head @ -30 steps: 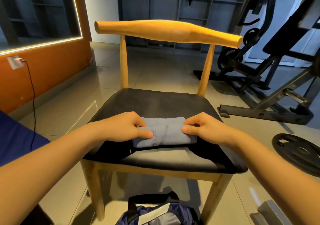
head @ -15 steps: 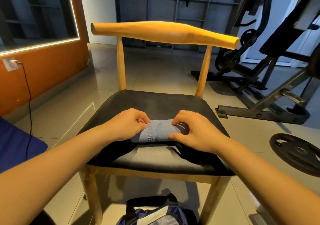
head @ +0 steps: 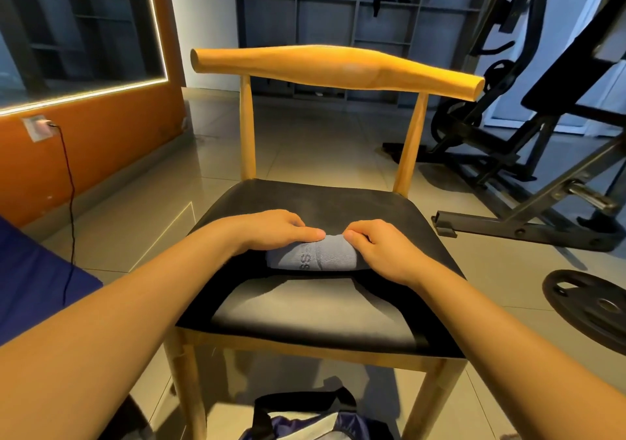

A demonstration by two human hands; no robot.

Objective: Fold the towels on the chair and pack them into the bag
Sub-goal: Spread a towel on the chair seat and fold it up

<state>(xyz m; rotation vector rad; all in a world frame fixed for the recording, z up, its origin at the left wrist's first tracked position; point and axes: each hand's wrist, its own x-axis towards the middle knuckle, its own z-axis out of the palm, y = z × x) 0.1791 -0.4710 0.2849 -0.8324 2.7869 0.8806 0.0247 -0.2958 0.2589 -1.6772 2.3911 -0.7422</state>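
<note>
1. Head view: a folded grey towel [head: 315, 259] lies mid-seat on the black-cushioned wooden chair [head: 305, 307]. Both its ends are hidden under the hands, and its lettering is only partly legible.
2. The left hand [head: 274, 233] and right hand [head: 381, 253] each clasp one end, fingers curled over the far edge and thumbs almost meeting on top.
3. On the near floor, a dark blue bag [head: 305, 422] is cut off by the frame.
4. A second ago the towel showed wider between the hands, which have since closed in.

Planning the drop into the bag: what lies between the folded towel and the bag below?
In the head view, between towel and bag: bare black seat, the chair's wooden front rail, then shadowed floor.
</note>
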